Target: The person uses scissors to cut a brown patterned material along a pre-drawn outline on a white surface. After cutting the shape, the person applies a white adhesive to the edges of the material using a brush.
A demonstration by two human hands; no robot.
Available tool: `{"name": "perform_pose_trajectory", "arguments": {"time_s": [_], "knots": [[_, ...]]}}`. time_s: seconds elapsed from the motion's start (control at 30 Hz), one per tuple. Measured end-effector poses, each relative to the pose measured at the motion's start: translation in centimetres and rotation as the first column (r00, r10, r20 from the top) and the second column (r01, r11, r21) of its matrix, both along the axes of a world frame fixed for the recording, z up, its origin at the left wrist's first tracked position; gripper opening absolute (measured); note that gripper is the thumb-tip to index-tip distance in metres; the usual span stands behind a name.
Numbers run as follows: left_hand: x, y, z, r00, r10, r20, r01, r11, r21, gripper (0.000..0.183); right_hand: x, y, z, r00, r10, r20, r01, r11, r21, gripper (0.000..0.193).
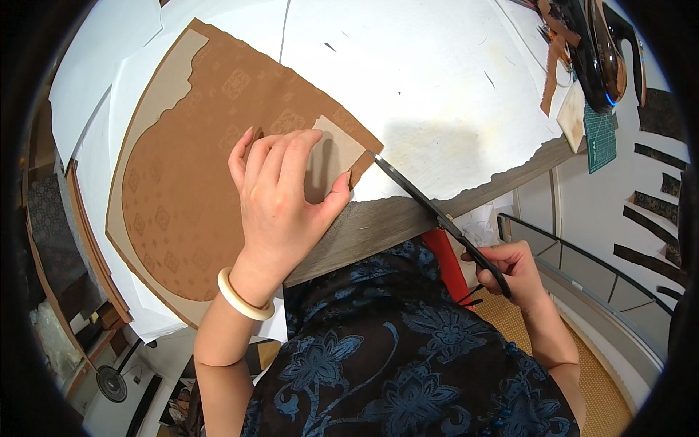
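My left hand (277,193) lies on brown patterned fabric (233,87), its fingers arched and apart, pressing down. Under and beside those fingers is a small beige card-like piece (341,143), partly hidden by the hand. A wider beige layer (166,91) shows along the fabric's left side. With my right hand (513,271) I grip black-handled scissors (419,198) at the front of the table. Their tips touch the fabric's right corner, just past the beige piece. The blades look nearly closed.
White paper (437,87) with torn front edges covers the grey wooden table (371,227). Dark scraps lie on it. At the far right are a black appliance (593,54), brown strips (552,73) and a green cutting mat (601,138). Dark patterned strips (648,222) hang farther right.
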State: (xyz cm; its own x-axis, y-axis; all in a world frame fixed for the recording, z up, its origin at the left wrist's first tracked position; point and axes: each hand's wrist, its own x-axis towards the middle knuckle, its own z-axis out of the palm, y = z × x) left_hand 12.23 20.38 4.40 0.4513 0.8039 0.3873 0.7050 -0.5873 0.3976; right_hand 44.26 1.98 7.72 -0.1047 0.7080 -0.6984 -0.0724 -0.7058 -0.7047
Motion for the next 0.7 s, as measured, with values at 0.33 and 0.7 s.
{"name": "perform_pose_trajectory", "arguments": {"time_s": [0.33,0.7], "knots": [[-0.10,0.03,0.09,1.000,-0.001,0.006,0.001,1.000,0.001,0.049,-0.38,-0.37,-0.09,1.000,-0.021,-0.011,0.021,1.000,-0.008,0.046],[-0.34,-0.14,-0.12,1.000,-0.006,0.030,0.007,1.000,-0.030,0.046,-0.37,-0.92,-0.15,0.996,0.011,0.089,-0.017,0.997,0.074,0.043]]}}
